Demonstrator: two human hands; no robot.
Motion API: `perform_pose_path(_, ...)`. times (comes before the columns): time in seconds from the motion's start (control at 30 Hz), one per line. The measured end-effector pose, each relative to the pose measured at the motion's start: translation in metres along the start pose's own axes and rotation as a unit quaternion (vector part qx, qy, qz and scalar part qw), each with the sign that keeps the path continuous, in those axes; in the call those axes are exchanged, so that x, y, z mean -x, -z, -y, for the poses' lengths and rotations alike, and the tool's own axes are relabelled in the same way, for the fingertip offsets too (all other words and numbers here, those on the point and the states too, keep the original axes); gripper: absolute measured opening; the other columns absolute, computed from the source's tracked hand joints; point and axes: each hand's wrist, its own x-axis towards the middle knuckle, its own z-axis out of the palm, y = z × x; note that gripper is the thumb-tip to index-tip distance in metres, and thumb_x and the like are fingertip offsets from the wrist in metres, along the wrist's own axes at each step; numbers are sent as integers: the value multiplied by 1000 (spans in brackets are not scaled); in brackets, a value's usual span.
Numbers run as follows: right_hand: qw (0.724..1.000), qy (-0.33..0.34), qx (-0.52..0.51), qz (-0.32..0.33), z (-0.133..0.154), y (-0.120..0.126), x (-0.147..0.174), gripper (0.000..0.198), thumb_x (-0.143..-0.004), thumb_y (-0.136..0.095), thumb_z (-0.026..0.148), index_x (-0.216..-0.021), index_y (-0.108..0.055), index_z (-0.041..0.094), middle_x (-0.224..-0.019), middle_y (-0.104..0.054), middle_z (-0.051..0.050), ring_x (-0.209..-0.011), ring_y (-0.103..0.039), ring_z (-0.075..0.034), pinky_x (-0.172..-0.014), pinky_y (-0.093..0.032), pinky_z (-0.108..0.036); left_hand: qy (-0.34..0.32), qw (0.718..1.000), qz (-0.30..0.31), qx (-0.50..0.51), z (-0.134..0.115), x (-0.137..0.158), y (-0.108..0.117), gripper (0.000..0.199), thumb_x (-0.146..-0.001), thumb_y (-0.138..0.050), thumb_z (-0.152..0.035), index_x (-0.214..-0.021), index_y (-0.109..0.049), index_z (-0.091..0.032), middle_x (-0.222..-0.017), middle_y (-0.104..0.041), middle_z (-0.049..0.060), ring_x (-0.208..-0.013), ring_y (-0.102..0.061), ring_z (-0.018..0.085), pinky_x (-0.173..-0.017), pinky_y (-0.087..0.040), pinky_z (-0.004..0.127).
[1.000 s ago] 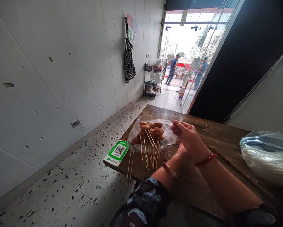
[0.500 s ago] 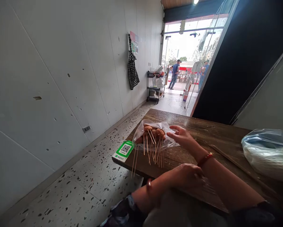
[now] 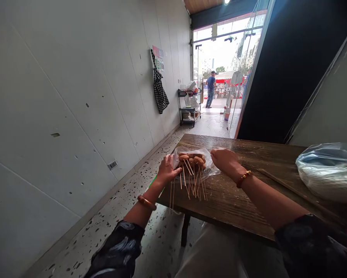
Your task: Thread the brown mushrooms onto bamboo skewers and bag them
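A clear plastic bag [image 3: 209, 168] lies spread near the table's far left corner. Several brown sausages [image 3: 198, 161] rest in it, their thin wooden skewers [image 3: 195, 185] sticking out toward me and fanning over the tabletop. My left hand [image 3: 166, 170] is closed at the bag's left edge, its thumb toward the sausages. On the opposite side, my right hand [image 3: 225, 160] pinches the bag's right edge, with the fingers curled. Some of the sausages are hidden by the folded film.
The dark wooden table [image 3: 234, 200] has a long thin wooden strip [image 3: 277, 181] on it. At right stands a large plastic bag of white stuff [image 3: 329, 173]. A green-edged card [image 3: 153, 181] is mostly behind my left arm. Beyond are a cart [image 3: 187, 106] and a person [image 3: 210, 88] in the doorway.
My left hand has moved from the table's near edge up to the bag's left side. My right hand has gone from spread fingers to closed on the bag. The view has shifted slightly.
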Motion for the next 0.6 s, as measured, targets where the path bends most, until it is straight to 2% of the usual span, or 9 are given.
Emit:
perform_pose_path(0.1,999,-16,-20,-41,-1,4,-4,29,-91,-46,29,-94,-71,16,-94,-72,-16,-92,-65,-28,-73,-42,-33,-7,995,-15,-97,-4,-8,-25,75,-73,-66,-30,-140,-39,-11,-147,-36,21,-133,-39,35,-109,-33,46)
perform_pose_path(0.2,993,-30,-72,-83,-7,3,-9,32,-93,-42,33,-95,-70,18,-87,-73,-11,-84,-66,-24,-67,-41,-30,-7,994,-28,-109,-11,-12,-28,56,-81,-54,-20,-135,-46,-11,-144,-40,20,-126,-46,31,-103,-38,42)
perform_pose_path(0.33,977,-51,-166,-127,-31,4,-17,33,-91,-41,34,-91,-69,18,-72,-70,-5,-68,-64,-18,-59,-40,-26,-13,997,-20,-79,-14,-21,-5,30,-90,-39,-19,-107,-63,-15,-116,-60,14,-105,-58,21,-88,-44,31)
perform_pose_path(0.4,965,-69,-209,-145,-45,7,-20,31,-88,-43,35,-86,-69,17,-66,-67,-5,-62,-62,-17,-55,-39,-25,-10,997,-30,-75,-14,-30,14,31,-94,-34,-23,-95,-64,-15,-101,-62,11,-94,-59,19,-80,-44,29)
perform_pose_path(0.5,944,-95,-271,-163,-61,13,-21,27,-83,-46,35,-79,-66,17,-68,-68,-5,-57,-58,-15,-51,-38,-24,-20,998,-27,-61,-21,-40,38,34,-96,-32,-25,-85,-63,-15,-83,-61,7,-79,-57,16,-70,-41,26)
perform_pose_path(0.6,923,-108,-333,-162,-63,19,-16,25,-79,-46,35,-72,-62,17,-70,-68,-6,-52,-53,-12,-47,-36,-23,-46,998,5,-38,-39,-32,42,32,-95,-38,-34,-86,-63,-16,-71,-58,2,-67,-54,14,-63,-39,25)
